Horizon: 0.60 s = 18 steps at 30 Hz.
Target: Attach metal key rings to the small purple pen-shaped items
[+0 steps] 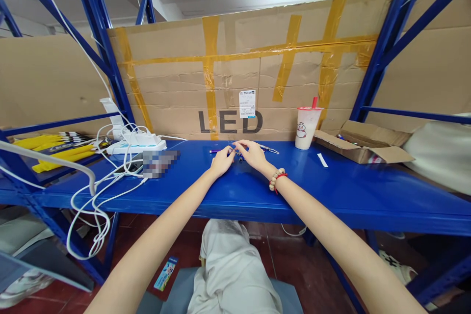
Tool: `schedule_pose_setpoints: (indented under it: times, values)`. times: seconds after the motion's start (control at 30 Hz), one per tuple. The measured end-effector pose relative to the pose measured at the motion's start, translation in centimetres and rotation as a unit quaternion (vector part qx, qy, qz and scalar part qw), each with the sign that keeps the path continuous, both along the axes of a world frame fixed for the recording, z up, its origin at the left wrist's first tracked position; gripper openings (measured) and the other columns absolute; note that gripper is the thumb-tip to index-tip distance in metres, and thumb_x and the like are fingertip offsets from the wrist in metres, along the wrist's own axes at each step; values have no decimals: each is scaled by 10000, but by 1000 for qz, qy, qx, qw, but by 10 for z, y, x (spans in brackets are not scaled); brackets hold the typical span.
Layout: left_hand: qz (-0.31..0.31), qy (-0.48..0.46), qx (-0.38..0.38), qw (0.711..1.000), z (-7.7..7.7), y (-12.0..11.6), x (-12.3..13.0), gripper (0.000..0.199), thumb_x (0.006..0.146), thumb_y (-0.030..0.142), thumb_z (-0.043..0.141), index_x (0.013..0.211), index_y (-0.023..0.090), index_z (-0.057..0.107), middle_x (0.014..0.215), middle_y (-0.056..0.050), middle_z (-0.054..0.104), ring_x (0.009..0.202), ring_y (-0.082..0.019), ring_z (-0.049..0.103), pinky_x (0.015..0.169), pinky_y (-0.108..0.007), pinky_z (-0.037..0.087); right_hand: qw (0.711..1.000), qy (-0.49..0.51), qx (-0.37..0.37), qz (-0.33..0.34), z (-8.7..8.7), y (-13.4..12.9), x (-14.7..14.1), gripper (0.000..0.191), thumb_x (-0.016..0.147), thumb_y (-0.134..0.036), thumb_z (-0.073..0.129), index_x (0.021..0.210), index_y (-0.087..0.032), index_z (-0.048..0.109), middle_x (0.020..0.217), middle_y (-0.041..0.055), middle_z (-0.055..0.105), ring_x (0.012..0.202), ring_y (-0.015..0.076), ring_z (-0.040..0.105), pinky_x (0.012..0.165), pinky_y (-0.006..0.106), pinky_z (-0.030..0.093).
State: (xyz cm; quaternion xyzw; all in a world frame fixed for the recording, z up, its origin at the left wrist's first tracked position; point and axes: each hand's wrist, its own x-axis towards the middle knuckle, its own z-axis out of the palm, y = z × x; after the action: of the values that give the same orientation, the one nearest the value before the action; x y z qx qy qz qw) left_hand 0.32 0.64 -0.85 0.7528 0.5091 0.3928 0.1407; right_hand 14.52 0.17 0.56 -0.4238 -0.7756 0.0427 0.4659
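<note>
My left hand [222, 162] and my right hand [253, 155] meet over the middle of the blue tabletop [316, 191]. The fingertips of both are closed together around something too small to make out. Under and between them lie small dark pieces [241, 159], whose kind I cannot tell. A thin purple object [214, 151], perhaps pen-like, pokes out left of my left hand. Just behind my right hand lies a slim tool with metallic looped ends [271, 149], partly hidden by the fingers. A beaded bracelet [276, 179] with a red cord circles my right wrist.
At the left, a white power strip [138, 143] and tangled white cables [97, 216] hang over the edge. Back right stand a drink cup [306, 127] and an open cardboard box [362, 143], near a white paper strip [323, 160]. A taped cardboard panel [169, 88] closes the back.
</note>
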Motion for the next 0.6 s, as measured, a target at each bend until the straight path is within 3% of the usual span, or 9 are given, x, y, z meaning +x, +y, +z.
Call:
schedule_pose_setpoints:
  times: [0.17,0.4,0.6]
  values:
    - [-13,-25,7,1000,0,0,0,220,830,328,366,684,207,476,657,23,611,715,-144,553,733,-270,393,994,-71,24,-74,3,-4,3,209,860,-251,448,940,-210,637,951,27,655,899,158,578,768,266,435]
    - [-15,-34,-1,999,-3,4,0,191,824,320,382,715,209,493,626,34,601,645,-133,529,682,-257,384,979,-179,-43,-90,-3,-1,6,183,781,-209,556,928,-228,663,977,31,653,935,195,570,774,292,448]
    - [-15,-41,-6,999,-1,2,1,189,816,317,396,690,207,484,627,39,603,635,-125,521,686,-246,374,972,-187,-78,-121,0,-2,8,181,766,-209,591,923,-234,676,979,36,658,939,209,582,740,285,465]
